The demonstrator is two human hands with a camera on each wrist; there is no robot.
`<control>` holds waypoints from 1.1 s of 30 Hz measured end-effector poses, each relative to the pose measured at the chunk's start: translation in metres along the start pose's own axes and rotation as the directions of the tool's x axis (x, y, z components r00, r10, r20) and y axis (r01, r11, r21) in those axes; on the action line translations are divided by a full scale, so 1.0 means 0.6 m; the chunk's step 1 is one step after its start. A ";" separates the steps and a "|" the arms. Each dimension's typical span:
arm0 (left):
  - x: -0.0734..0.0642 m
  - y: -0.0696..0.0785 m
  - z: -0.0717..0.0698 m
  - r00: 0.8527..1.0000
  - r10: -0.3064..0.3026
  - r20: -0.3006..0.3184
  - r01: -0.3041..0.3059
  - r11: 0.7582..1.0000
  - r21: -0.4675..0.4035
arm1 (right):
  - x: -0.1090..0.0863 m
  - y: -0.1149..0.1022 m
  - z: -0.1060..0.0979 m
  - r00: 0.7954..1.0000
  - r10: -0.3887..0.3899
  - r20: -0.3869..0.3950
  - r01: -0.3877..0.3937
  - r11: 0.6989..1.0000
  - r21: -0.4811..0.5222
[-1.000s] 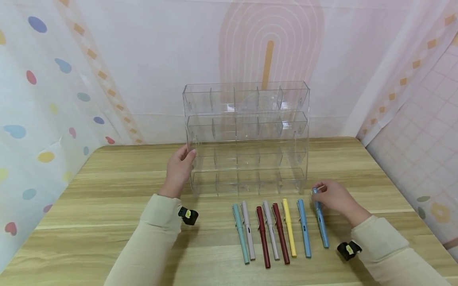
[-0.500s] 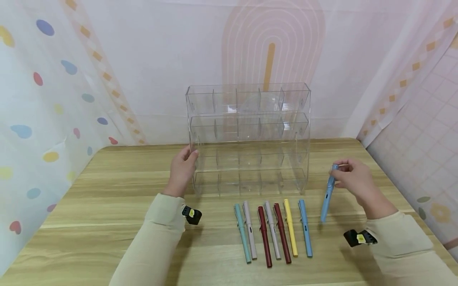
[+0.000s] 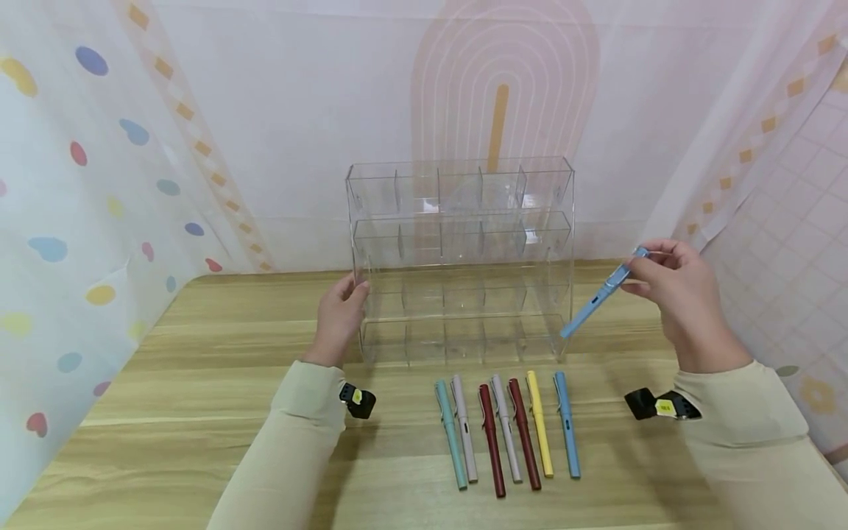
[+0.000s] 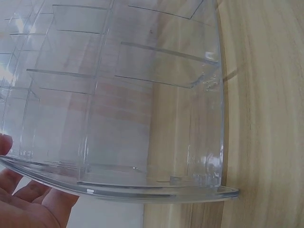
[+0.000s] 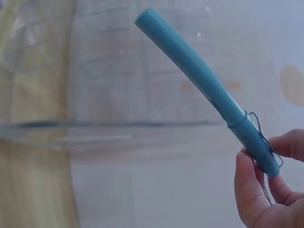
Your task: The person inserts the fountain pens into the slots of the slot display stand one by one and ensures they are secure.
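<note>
Left hand (image 3: 338, 316) grips clear rack (image 3: 461, 239) near desk (image 3: 199, 368) back edge; right hand (image 3: 689, 298) pinches blue pen (image 3: 598, 297) at one end, so it might swivel loose.

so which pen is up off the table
The blue pen held up in the right grip; the other seven pens, a second blue one among them, lie on the table.

Right hand (image 3: 689, 298) aloft in pinch grip
</note>
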State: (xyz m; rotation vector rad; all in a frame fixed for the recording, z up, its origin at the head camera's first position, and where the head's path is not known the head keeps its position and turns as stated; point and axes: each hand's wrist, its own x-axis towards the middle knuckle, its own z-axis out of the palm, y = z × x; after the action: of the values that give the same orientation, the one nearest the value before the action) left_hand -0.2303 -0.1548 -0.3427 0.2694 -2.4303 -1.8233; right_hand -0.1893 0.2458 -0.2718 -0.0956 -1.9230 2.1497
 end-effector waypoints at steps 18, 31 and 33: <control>0.003 0.000 -0.001 1.000 -0.015 -0.002 0.014 0.999 -0.029 | 0.041 -0.067 0.110 0.974 -0.122 -0.193 0.150 0.978 0.142; -0.001 0.001 -0.003 1.000 -0.027 -0.012 0.027 0.998 -0.057 | 0.075 -0.104 0.187 0.943 -0.211 -0.256 0.286 0.909 0.304; -0.001 0.002 -0.003 0.999 -0.032 -0.010 0.031 0.997 -0.064 | 0.080 -0.105 0.196 0.940 -0.210 -0.269 0.288 0.910 0.297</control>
State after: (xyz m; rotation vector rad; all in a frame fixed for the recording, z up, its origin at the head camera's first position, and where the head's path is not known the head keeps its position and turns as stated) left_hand -0.2294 -0.1560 -0.3412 0.3135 -2.3686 -1.9034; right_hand -0.2521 0.1491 -0.1894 -0.0304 -1.3436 2.1438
